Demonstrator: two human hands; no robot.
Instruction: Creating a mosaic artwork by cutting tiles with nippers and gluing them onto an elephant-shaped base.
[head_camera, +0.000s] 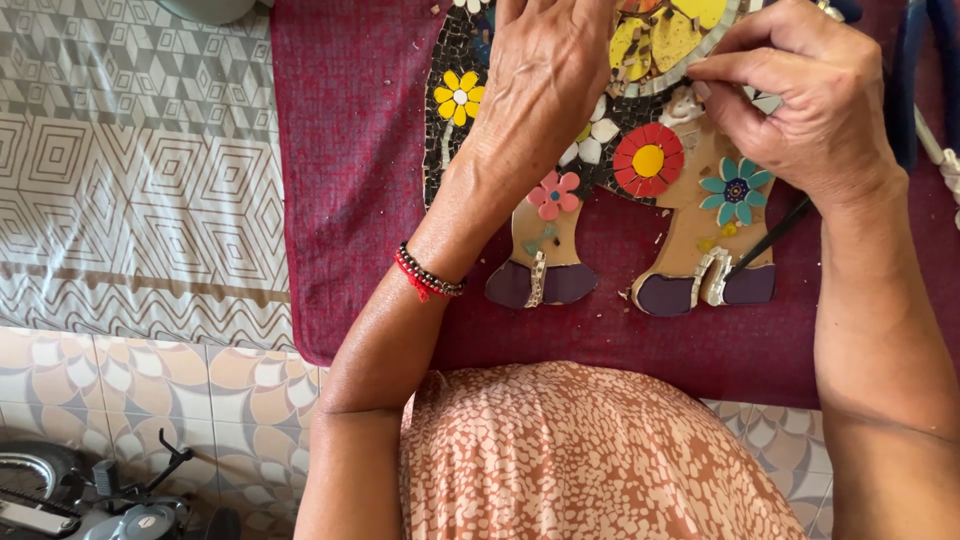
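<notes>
Head view looks straight down on a dark red cloth spread over a tabletop with a grey geometric-patterned cover; below the table edge lies a tiled floor in peach and grey. The person's lap, in a salmon dress with white speckles, fills the bottom middle.

On the cloth lies a flat mosaic figure on a tan board, its two legs ending in purple feet that point toward the person. Black tile chips cover part of its body, and ceramic flowers sit on it: a yellow one, a pink one, a red one with a yellow centre and a teal one.

The left hand rests palm down on the mosaic, fingers spread flat, holding nothing; a red and black beaded bracelet circles its wrist. The right hand sits at the figure's upper right edge, thumb and forefinger pinched narrowly together at the tile border. Whether a chip lies between them I cannot tell. A thin dark tool slants out from under that hand down to the right leg.

Small tile crumbs dot the cloth between the legs.
</notes>
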